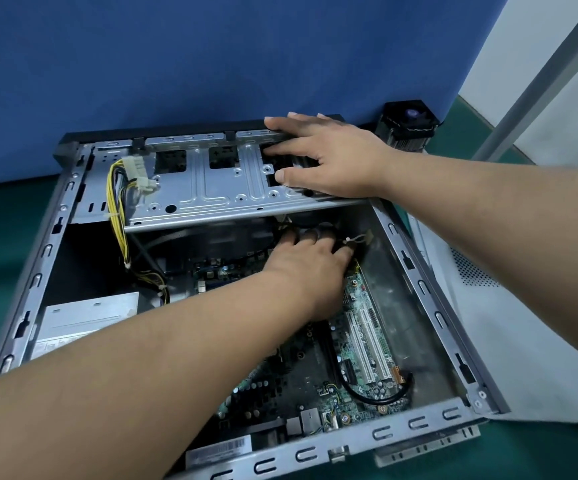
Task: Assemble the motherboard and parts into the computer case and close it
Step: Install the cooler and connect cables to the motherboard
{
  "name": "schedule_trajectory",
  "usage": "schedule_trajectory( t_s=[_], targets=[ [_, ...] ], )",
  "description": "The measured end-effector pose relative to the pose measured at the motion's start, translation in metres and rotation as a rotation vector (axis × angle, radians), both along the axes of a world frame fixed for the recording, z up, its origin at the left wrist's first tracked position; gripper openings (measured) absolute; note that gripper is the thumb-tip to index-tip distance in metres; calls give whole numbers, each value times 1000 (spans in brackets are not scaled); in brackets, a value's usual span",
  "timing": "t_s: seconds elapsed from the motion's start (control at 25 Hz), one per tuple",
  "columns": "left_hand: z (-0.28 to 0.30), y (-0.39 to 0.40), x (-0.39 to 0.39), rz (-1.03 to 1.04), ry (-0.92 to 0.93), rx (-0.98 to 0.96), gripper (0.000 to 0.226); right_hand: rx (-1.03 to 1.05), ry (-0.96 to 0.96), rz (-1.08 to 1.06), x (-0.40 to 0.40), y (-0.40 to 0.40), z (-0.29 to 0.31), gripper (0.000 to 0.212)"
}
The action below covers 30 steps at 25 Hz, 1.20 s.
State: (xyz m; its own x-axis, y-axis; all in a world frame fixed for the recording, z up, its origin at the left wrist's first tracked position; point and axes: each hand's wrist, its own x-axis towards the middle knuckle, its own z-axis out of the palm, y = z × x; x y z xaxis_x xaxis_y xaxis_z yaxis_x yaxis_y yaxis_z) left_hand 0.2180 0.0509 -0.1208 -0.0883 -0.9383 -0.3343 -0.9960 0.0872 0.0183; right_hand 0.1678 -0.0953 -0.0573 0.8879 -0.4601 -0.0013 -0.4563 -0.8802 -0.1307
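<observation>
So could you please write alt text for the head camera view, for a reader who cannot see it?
A person's left hand reaches under the metal drive tray of an open computer case, above the motherboard, fingertips hidden. The right hand rests flat on the tray. A cooler fan sits outside the case.

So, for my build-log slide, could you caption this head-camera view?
Left hand reaches under the drive cage above the motherboard, right hand resting on the cage.

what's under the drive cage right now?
Under the drive cage the left hand reaches in over the motherboard, near small white plugs. Its fingertips and whatever lies deeper are in shadow. The right hand rests on top.
</observation>
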Motion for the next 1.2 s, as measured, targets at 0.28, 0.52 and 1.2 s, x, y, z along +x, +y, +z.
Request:
schedule_trajectory(
  t_s=[0.28,0.52,1.2],
  targets=[
    [-9,-5,-2,58,99,53,57,-1,0,15,0,-3,-1,55],
    [-16,-5,3,87,155,42,58,-8,-1,20,0,-4,-2,56],
    [65,165,141,688,186,-634,45,-40,51,19,5,0,2,72]
  ],
)
